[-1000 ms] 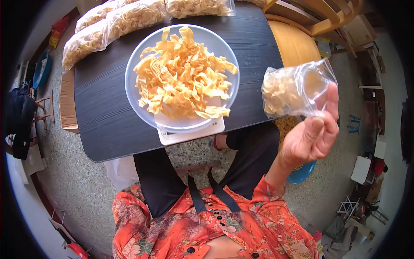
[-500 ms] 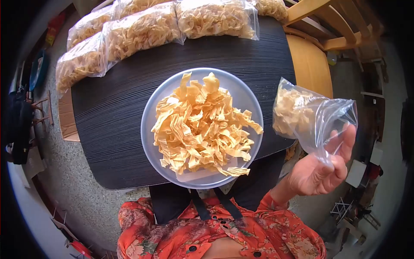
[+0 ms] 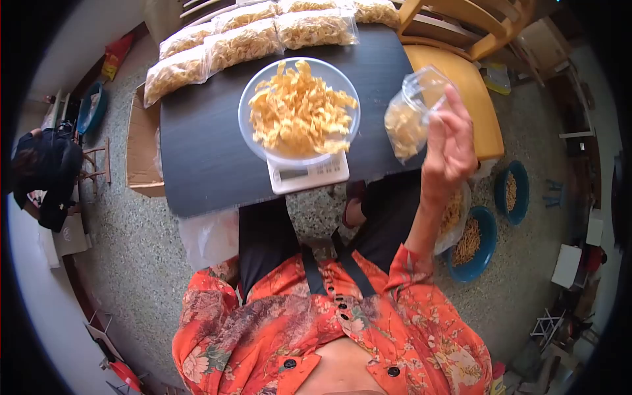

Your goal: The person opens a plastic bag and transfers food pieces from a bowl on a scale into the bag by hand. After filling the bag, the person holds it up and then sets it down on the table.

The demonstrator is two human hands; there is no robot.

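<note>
My right hand (image 3: 450,146) is raised at the table's right edge, its fingers pinched on the top of a clear plastic bag (image 3: 405,124). Some pale yellow dried strips lie in the lower part of that bag. To the left of it, a translucent plastic bowl (image 3: 245,125) is heaped with the same kind of curled strips (image 3: 299,108). Under the bowl is a white kitchen scale (image 3: 313,178) with a small display at its front. My left hand is out of sight; only the left sleeve (image 3: 204,299) shows, low on that side.
Several filled clear bags (image 3: 243,45) line the far side of the dark table (image 3: 204,158). A wooden chair (image 3: 454,79) adjoins its right edge. Blue basins (image 3: 484,253) stand on the floor at right, a cardboard box (image 3: 141,141) at left. Another person (image 3: 49,171) is at far left.
My view has tilted and drawn back, so the scale and the floor basins now show. My right hand keeps hold of the bag, which has swung more upright.
</note>
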